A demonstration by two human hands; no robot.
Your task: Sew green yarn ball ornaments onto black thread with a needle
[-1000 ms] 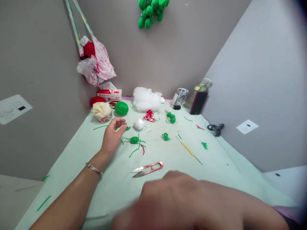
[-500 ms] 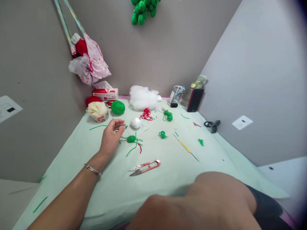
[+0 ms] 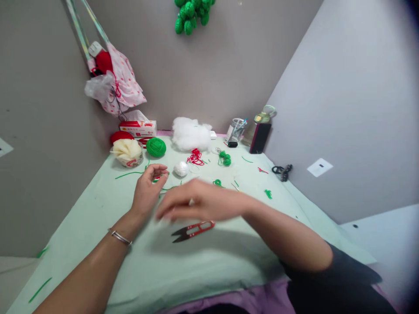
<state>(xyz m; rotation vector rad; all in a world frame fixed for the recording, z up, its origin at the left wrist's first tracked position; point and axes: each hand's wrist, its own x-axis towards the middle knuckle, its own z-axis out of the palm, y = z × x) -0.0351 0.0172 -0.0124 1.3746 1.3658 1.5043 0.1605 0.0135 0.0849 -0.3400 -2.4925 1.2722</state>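
Note:
My left hand (image 3: 149, 185) rests on the table at left of centre, thumb apart from loosely curled fingers. A small red and green piece (image 3: 157, 179) shows in the gap beside them; I see no firm grip on it. My right hand (image 3: 196, 200), smeared by motion, hangs over the middle of the table, fingers bent toward the left hand. Whether it holds anything is unclear. It hides the small green crocheted piece. Below it lie red-handled thread snips (image 3: 193, 230), blades pointing left. Only the tip of the crochet hook (image 3: 235, 187) shows past my right forearm.
Behind the hands are a white yarn ball (image 3: 180, 168), a green yarn ball (image 3: 156, 148), white stuffing (image 3: 191, 134) and tangled red yarn (image 3: 195, 157). A tub (image 3: 128, 153) stands at left. A glass of pens (image 3: 235, 131) and a phone (image 3: 261, 138) stand at back right.
My right arm has swung up from the front edge to over the table's middle, now covering the crocheted piece and most of the hook. My left hand keeps its place. The view has shifted slightly.

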